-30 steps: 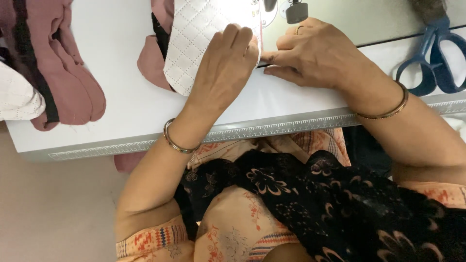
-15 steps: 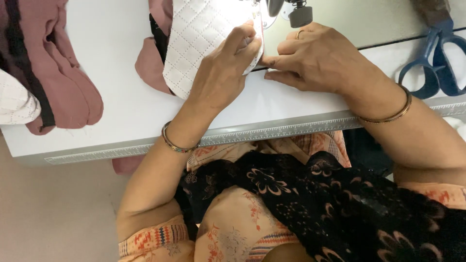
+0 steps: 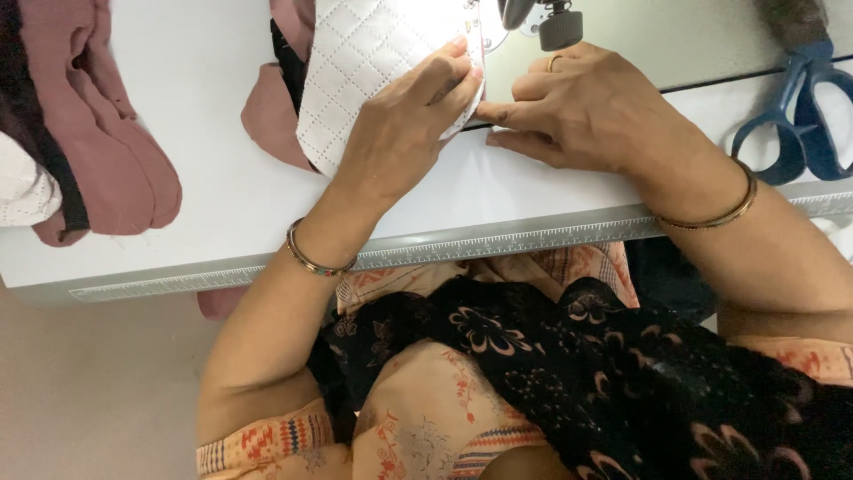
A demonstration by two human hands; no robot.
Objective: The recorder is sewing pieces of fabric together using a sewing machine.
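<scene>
2 hands [image 3: 498, 120] (bare) pressing quilted white piece [image 3: 364, 62]

Quilted white cloth [image 3: 364, 71] — smooth matt table [image 3: 213, 213]

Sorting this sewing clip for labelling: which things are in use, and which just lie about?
In use: white quilted piece, left hand, right hand, sewing machine foot.
Lying about: blue scissors, mauve padded pieces, table.

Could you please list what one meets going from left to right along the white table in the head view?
Pile of pink fabric pieces → white quilted piece → left hand → right hand → blue scissors.
</scene>
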